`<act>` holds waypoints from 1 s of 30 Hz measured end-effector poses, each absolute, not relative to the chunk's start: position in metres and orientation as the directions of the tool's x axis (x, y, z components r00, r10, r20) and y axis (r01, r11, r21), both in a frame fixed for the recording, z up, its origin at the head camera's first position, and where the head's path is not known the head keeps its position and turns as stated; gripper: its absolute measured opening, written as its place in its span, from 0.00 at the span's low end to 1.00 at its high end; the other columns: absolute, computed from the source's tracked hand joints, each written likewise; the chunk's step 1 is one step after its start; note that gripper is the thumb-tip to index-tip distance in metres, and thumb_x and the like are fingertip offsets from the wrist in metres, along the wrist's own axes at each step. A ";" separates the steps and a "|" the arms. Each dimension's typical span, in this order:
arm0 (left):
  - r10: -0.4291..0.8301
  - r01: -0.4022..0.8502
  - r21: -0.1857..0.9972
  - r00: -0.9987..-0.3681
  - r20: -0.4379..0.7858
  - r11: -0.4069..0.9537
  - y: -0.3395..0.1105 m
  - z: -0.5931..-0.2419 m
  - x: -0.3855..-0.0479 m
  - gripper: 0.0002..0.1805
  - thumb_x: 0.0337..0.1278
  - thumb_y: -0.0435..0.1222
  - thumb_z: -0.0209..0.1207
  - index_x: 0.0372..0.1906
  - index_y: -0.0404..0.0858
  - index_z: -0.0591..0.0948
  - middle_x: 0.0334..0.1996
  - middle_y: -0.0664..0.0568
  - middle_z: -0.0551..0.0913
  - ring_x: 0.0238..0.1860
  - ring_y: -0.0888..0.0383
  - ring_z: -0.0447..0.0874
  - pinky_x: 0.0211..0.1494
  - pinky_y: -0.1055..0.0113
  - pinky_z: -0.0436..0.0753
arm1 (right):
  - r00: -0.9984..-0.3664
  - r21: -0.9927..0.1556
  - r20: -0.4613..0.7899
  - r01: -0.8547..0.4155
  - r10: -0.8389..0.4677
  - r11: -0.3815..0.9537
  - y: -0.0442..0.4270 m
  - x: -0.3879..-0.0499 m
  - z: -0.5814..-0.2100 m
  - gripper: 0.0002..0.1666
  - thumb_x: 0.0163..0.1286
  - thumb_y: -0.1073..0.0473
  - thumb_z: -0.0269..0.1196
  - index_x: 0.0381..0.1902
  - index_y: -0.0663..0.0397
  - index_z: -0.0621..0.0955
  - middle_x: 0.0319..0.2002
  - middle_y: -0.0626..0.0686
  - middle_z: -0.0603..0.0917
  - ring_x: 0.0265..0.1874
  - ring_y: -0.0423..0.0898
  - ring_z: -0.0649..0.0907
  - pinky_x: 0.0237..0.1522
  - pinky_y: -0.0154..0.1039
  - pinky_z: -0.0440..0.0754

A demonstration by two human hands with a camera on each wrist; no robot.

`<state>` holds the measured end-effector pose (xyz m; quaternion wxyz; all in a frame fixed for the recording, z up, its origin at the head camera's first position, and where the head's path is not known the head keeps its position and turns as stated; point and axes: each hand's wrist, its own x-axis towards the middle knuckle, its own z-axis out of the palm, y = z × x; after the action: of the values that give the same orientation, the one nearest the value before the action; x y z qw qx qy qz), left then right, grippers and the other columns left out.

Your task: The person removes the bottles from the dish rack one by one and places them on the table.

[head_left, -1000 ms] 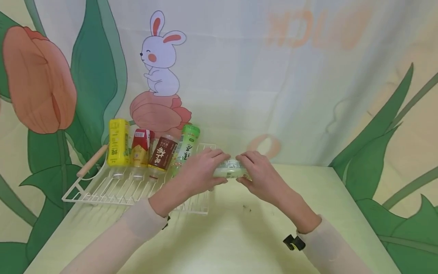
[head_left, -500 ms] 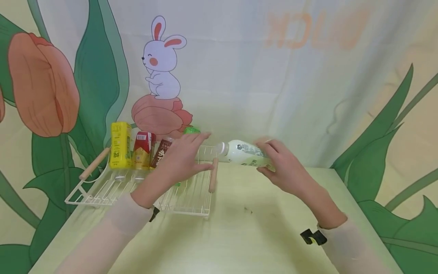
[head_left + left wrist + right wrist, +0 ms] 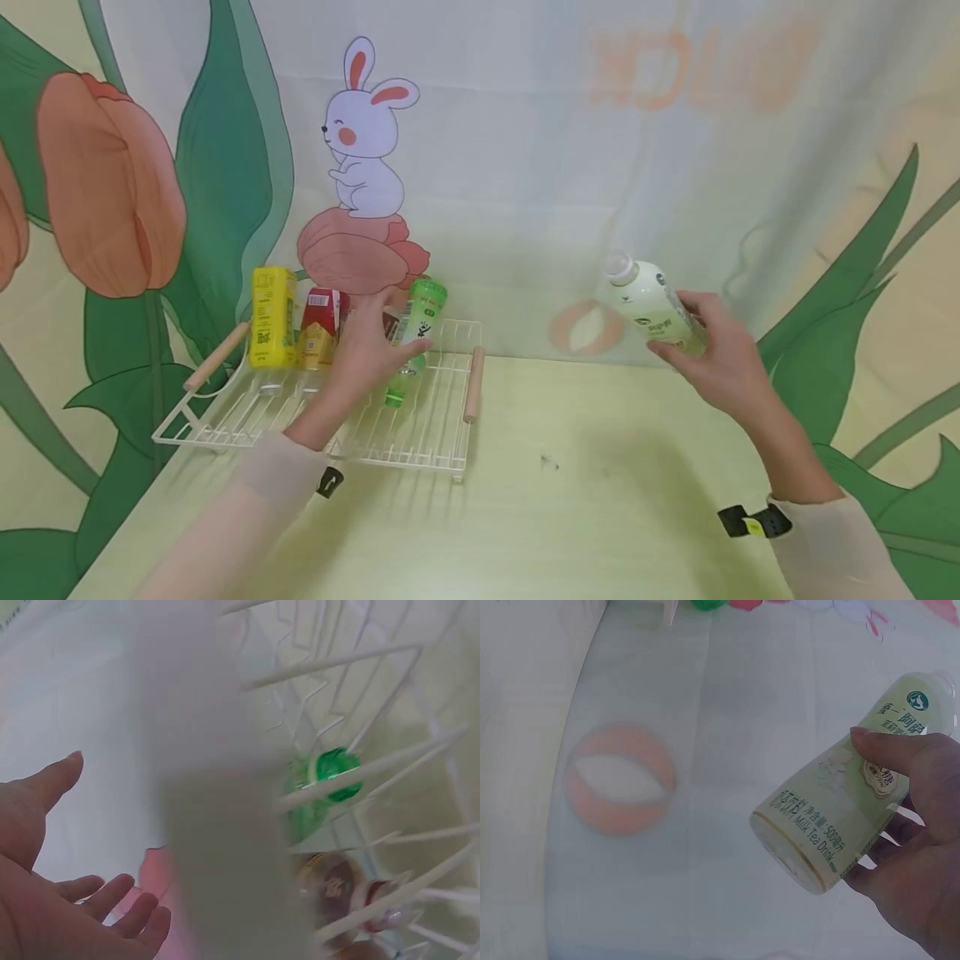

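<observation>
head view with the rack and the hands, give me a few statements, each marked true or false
1. The right hand holds the milk tea bottle. True.
2. The left hand grips the milk tea bottle too. False: the left hand holds nothing.
3. The yellow bottle rests on the wire rack. True.
4. The milk tea bottle stands upright on the wire rack. False: it is tilted, held away from the rack.

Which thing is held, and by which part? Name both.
The right hand holds the pale green bottle around its body, clear of the cap. The left hand holds nothing.
</observation>
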<state>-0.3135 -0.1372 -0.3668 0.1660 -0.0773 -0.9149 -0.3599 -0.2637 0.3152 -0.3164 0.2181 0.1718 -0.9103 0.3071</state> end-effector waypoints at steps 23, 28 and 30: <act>-0.018 0.099 0.739 -0.989 0.148 0.667 -0.127 -0.406 -0.326 0.58 0.60 0.52 0.74 0.85 0.36 0.53 0.76 0.33 0.64 0.71 0.36 0.68 0.70 0.36 0.74 | -0.916 -0.702 0.360 -0.142 0.176 0.698 0.445 -0.276 -0.392 0.46 0.72 0.44 0.71 0.80 0.49 0.66 0.67 0.55 0.75 0.59 0.37 0.74 0.47 0.19 0.76; 0.054 0.150 0.741 -0.987 0.152 0.655 -0.126 -0.409 -0.327 0.52 0.61 0.48 0.75 0.80 0.31 0.59 0.60 0.34 0.74 0.55 0.41 0.78 0.56 0.44 0.83 | -0.916 -0.706 0.351 -0.121 0.196 0.698 0.463 -0.278 -0.416 0.45 0.73 0.43 0.71 0.80 0.48 0.66 0.67 0.59 0.76 0.55 0.32 0.75 0.44 0.19 0.75; 0.067 0.155 0.724 -0.987 0.149 0.672 -0.125 -0.411 -0.329 0.51 0.61 0.48 0.74 0.78 0.30 0.60 0.57 0.34 0.75 0.52 0.41 0.79 0.54 0.45 0.83 | -0.922 -0.705 0.333 -0.105 0.196 0.702 0.469 -0.278 -0.424 0.46 0.73 0.42 0.70 0.81 0.46 0.64 0.70 0.63 0.75 0.58 0.39 0.77 0.46 0.22 0.74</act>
<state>-0.3288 -0.1249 -0.4108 0.0547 -0.0610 -0.9126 -0.4004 -0.2775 0.4686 -0.4242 0.1954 -0.0254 -0.9014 0.3855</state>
